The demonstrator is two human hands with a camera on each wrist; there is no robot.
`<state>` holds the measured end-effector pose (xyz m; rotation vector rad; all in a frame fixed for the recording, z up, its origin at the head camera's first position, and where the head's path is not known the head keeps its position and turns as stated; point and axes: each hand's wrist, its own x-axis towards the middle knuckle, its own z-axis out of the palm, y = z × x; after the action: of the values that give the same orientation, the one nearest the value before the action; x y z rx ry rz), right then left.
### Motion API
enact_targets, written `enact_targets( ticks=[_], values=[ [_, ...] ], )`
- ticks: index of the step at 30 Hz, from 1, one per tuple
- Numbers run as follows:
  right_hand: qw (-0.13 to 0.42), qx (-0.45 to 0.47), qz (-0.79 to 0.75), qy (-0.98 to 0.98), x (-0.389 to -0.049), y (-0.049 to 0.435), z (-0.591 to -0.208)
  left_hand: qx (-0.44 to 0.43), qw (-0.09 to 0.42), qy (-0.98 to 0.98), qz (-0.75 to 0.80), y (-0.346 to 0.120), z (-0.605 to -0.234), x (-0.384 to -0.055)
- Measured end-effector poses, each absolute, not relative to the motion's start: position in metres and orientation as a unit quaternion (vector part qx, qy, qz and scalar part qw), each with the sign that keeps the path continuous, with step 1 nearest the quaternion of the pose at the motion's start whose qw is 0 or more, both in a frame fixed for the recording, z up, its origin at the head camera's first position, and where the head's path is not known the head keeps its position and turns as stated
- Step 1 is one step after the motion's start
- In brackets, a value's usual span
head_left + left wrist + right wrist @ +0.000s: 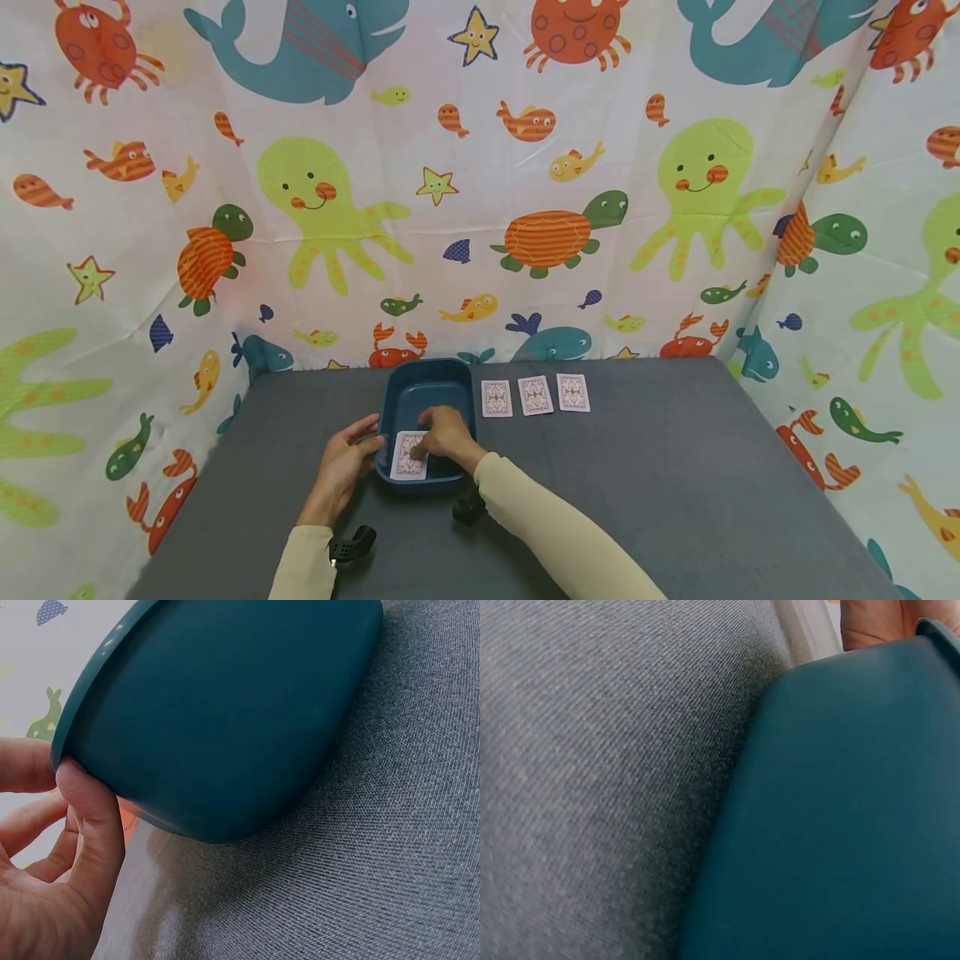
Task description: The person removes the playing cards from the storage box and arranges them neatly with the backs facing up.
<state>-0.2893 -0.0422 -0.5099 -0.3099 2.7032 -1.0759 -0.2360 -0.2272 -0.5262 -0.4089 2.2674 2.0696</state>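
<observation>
A deep blue-green plastic tub [467,392] stands on the grey table, its outer wall large in both wrist views. My left hand [347,462] is at its left side. In the left wrist view, the left thumb and forefinger pinch the tub's rim [71,712]. Inside the tub's near end lies a stack of patterned playing cards [407,467], backs up. Reaching over the right side, my right hand [447,433] touches the top card, thumb and forefinger apart. Whether it lifts a card is unclear. The tub wall [840,802] hides the cards in the right wrist view.
In a row right of the tub lie three face-down playing cards: a left card [496,399], a middle card [536,395] and a right card [573,392]. A sea-animal curtain [450,208] hangs behind and beside the grey table [660,483].
</observation>
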Motion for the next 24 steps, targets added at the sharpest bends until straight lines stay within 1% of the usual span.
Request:
enact_targets(
  ticks=[5,10,15,24],
  values=[
    [0.092,-0.123,-0.323,0.934,-0.2884,-0.0429,-0.5107,-0.131,0.021,0.735,0.665,-0.2267,-0.5264,-0.2361],
    [0.093,-0.133,-0.312,0.936,-0.2884,-0.0437,-0.5118,-0.13,0.021,0.737,0.663,-0.2261,-0.525,-0.2363],
    [0.094,-0.129,-0.348,0.924,-0.2883,-0.0442,-0.5131,-0.132,0.022,0.733,0.667,-0.2271,-0.527,-0.2372],
    [0.073,-0.113,-0.439,0.888,-0.2918,-0.0444,-0.5143,-0.13,0.021,0.726,0.675,-0.2274,-0.5269,-0.2358]
  ],
)
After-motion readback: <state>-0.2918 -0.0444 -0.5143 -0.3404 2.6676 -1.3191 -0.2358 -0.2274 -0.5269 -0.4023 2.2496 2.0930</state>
